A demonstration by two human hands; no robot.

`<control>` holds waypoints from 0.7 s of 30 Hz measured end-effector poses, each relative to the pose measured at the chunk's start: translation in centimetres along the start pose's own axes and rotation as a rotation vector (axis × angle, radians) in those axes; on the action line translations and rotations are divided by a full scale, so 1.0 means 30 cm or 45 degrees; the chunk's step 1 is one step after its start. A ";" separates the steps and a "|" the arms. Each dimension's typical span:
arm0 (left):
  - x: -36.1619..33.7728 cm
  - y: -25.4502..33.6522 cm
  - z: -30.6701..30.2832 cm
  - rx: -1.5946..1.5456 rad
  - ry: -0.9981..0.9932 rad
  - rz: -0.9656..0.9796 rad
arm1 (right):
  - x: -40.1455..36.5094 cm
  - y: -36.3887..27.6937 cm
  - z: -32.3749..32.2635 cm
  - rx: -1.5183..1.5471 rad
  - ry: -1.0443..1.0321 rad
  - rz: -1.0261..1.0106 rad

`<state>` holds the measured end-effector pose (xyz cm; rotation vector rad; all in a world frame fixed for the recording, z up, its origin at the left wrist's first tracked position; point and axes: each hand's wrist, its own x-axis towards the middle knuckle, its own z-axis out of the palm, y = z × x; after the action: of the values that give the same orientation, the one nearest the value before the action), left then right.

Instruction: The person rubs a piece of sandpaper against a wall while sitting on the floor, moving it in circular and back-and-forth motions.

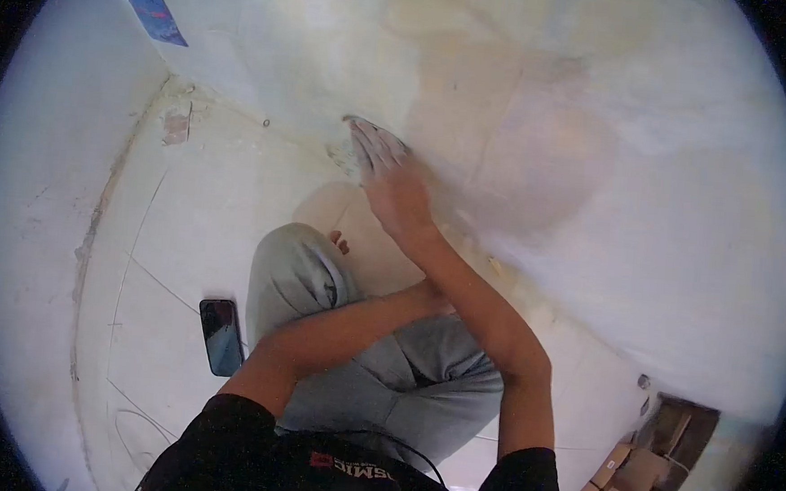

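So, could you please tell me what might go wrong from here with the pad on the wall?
The right hand lies flat on the pad, not gripping, so it may slip off along the wall. The phone lies on the floor beside the knee; dust or a shifting leg could well hit it.

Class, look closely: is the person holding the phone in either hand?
No, the phone lies on the floor beside the knee, while the right hand presses a pad on the wall.

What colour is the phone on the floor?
The phone is black, with a glossy dark screen; the head view shows it.
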<state>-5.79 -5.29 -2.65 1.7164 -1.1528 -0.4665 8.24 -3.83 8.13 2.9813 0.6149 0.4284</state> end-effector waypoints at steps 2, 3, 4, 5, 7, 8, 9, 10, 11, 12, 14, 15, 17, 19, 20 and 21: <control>0.013 0.052 -0.059 0.145 -0.058 0.022 | -0.101 0.048 -0.101 -0.064 0.015 0.009; 0.017 0.070 -0.079 0.200 -0.088 0.037 | -0.155 0.079 -0.128 -0.085 0.013 0.024; 0.028 0.047 -0.064 0.193 -0.094 0.059 | -0.211 0.110 -0.147 -0.132 -0.028 0.011; 0.038 0.010 -0.035 0.212 -0.159 0.088 | -0.254 0.133 -0.158 -0.175 -0.074 -0.004; 0.045 -0.041 0.022 0.218 -0.233 0.129 | -0.308 0.155 -0.176 -0.193 -0.098 0.010; 0.049 -0.062 0.041 0.139 -0.276 0.062 | -0.325 0.160 -0.183 -0.198 -0.108 0.015; 0.055 -0.059 0.039 0.067 -0.316 -0.009 | -0.331 0.162 -0.189 -0.207 -0.108 0.024; 0.053 -0.053 0.038 0.068 -0.319 -0.004 | -0.329 0.158 -0.193 -0.218 -0.093 0.015; 0.049 -0.049 0.030 0.044 -0.227 0.034 | -0.316 0.154 -0.192 -0.226 -0.073 -0.002; 0.046 -0.038 0.010 0.022 -0.126 0.066 | -0.299 0.150 -0.190 -0.223 -0.066 -0.015; 0.041 0.008 -0.045 0.160 -0.153 0.088 | -0.263 0.135 -0.176 -0.066 -0.060 0.033; 0.030 0.023 -0.052 0.284 -0.203 0.114 | -0.229 0.111 -0.158 -0.051 -0.074 0.005; 0.026 -0.125 0.143 0.202 0.010 0.148 | -0.119 0.052 -0.102 0.092 -0.007 0.083; 0.024 -0.182 0.222 0.104 0.192 0.165 | 0.001 -0.002 -0.031 -0.010 0.021 -0.011; 0.021 -0.188 0.224 0.083 0.157 0.124 | 0.044 -0.026 -0.008 -0.127 0.062 -0.082; 0.023 -0.179 0.218 0.063 0.133 0.090 | 0.065 -0.042 0.006 -0.104 0.066 -0.091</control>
<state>-7.68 -8.84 -10.13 1.7158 -1.1534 -0.3035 9.53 -1.88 8.30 2.8695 0.6889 0.5139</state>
